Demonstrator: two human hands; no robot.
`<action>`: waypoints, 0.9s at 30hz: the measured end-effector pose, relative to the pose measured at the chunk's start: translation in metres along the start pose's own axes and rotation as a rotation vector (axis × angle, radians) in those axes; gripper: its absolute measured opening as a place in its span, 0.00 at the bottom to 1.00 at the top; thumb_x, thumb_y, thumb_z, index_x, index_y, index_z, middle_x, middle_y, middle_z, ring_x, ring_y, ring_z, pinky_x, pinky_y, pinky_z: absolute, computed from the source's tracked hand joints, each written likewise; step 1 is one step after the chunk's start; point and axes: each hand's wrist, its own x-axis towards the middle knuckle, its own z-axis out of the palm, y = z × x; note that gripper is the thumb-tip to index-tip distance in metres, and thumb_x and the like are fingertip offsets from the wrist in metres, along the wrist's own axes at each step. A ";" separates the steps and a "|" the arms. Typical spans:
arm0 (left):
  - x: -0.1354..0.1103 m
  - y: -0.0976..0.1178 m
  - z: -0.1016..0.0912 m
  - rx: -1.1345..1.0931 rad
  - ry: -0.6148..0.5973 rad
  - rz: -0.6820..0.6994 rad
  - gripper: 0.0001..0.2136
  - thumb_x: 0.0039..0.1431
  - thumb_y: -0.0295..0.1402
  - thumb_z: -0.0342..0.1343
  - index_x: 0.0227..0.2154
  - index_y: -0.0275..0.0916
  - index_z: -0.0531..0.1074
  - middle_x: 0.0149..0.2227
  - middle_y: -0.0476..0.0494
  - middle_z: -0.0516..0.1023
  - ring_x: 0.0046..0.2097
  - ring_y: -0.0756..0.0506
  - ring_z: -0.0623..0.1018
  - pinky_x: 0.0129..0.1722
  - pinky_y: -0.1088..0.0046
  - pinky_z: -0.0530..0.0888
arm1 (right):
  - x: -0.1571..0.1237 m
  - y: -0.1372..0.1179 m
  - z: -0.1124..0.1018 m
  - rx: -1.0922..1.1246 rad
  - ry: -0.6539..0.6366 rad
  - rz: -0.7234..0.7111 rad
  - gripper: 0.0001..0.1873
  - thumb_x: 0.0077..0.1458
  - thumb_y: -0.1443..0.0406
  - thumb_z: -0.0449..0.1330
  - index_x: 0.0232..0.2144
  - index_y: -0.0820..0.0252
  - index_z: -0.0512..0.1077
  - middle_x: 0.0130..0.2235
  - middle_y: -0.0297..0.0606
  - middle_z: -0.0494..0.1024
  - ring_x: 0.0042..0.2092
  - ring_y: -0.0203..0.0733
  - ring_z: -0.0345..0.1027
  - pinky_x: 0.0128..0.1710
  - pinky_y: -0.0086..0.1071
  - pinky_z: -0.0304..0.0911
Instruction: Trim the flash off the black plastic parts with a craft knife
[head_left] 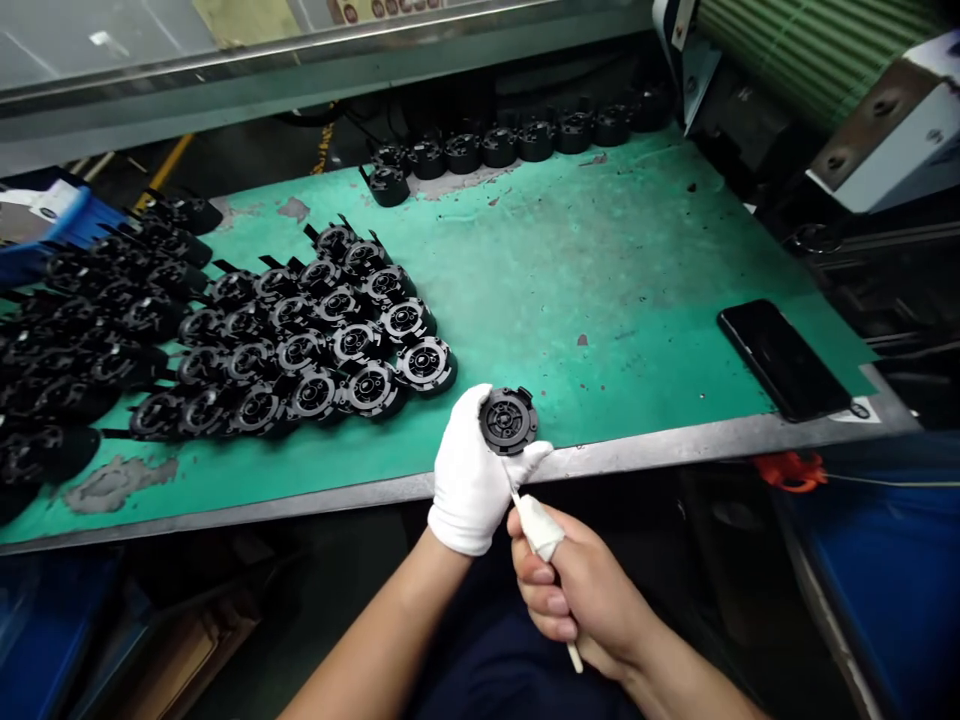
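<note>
My left hand (466,485), in a white glove, is closed around a round black plastic part (508,421) at the table's front edge. The part's ringed, ribbed face is turned up towards me. Below it, my bare right hand (581,590) grips a thin tool (574,657) with a pale handle. A white wrap (538,528) covers the right thumb. The tool's narrow tip points up at the glove, just under the part; whether it touches the part I cannot tell.
Rows of similar black parts (315,394) stand on the green table (600,260) at left. Another row (499,147) lines the back edge. A black phone (784,360) lies at right, below a machine with a green ribbed belt (810,50). A blue bin (885,560) stands lower right.
</note>
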 end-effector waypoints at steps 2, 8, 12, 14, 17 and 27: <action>-0.001 -0.001 0.001 0.001 0.007 0.005 0.42 0.47 0.53 0.70 0.60 0.39 0.60 0.57 0.34 0.72 0.58 0.34 0.76 0.59 0.53 0.73 | 0.006 0.008 0.003 0.075 0.040 -0.047 0.14 0.63 0.52 0.59 0.38 0.57 0.67 0.23 0.22 0.57 0.20 0.26 0.40 0.15 0.21 0.37; -0.001 0.007 0.003 0.000 0.029 0.005 0.38 0.50 0.47 0.70 0.58 0.37 0.62 0.56 0.33 0.73 0.59 0.33 0.75 0.61 0.51 0.71 | -0.019 -0.002 0.016 0.131 -0.075 -0.408 0.21 0.63 0.46 0.57 0.31 0.56 0.65 0.21 0.22 0.54 0.18 0.26 0.39 0.14 0.20 0.40; 0.007 0.003 -0.012 -0.106 -0.082 0.030 0.39 0.52 0.39 0.68 0.64 0.37 0.58 0.64 0.31 0.66 0.66 0.33 0.67 0.68 0.49 0.64 | -0.029 -0.037 -0.004 0.084 0.101 -0.667 0.16 0.67 0.52 0.55 0.33 0.55 0.68 0.22 0.24 0.56 0.19 0.27 0.43 0.15 0.21 0.46; 0.012 -0.005 -0.022 -0.227 -0.219 0.040 0.38 0.58 0.34 0.62 0.69 0.42 0.52 0.70 0.37 0.59 0.71 0.36 0.61 0.71 0.51 0.59 | -0.026 -0.052 -0.023 -0.020 0.194 -0.687 0.13 0.67 0.53 0.57 0.35 0.55 0.70 0.24 0.26 0.60 0.20 0.28 0.50 0.17 0.21 0.50; 0.013 -0.015 -0.031 -0.462 -0.209 0.026 0.31 0.66 0.31 0.54 0.69 0.48 0.52 0.72 0.44 0.55 0.72 0.41 0.57 0.73 0.56 0.56 | -0.019 -0.068 -0.053 -0.285 0.288 -0.704 0.11 0.67 0.54 0.57 0.44 0.51 0.73 0.28 0.29 0.67 0.22 0.29 0.55 0.19 0.24 0.54; 0.008 0.005 -0.011 -0.135 0.048 -0.038 0.50 0.45 0.52 0.72 0.67 0.41 0.54 0.68 0.32 0.61 0.69 0.32 0.63 0.69 0.49 0.62 | 0.027 -0.143 -0.065 -1.919 0.171 -0.801 0.20 0.69 0.58 0.50 0.57 0.48 0.75 0.41 0.38 0.82 0.42 0.45 0.74 0.40 0.36 0.65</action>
